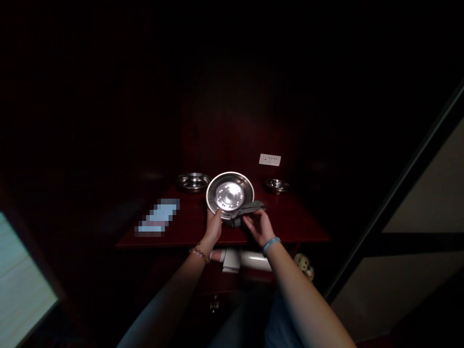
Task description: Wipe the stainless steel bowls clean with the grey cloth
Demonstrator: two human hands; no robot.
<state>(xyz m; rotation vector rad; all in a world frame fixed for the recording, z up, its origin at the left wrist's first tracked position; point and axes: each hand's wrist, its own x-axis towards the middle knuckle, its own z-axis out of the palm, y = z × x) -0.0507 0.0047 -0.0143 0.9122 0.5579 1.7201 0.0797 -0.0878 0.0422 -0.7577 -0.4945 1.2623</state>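
A round shiny metal bowl point(230, 194) is held tilted above the dark red shelf, its inside facing me. My left hand point(213, 226) grips its lower left rim, thumb over the edge. In my right hand point(260, 226) is a dark grey cloth point(250, 208), pinched between the fingers and lying against the bowl's lower right rim. Behind on the left sits a second metal bowl point(194, 182). A smaller metal bowl point(277, 186) stands at the back right.
The dark red shelf point(290, 223) carries a blurred-out light blue item point(158, 217) at its left. A white socket plate point(270, 159) is on the back wall. Below the shelf are a white roll-like object point(255, 261) and a spotted cream-coloured item point(304, 267).
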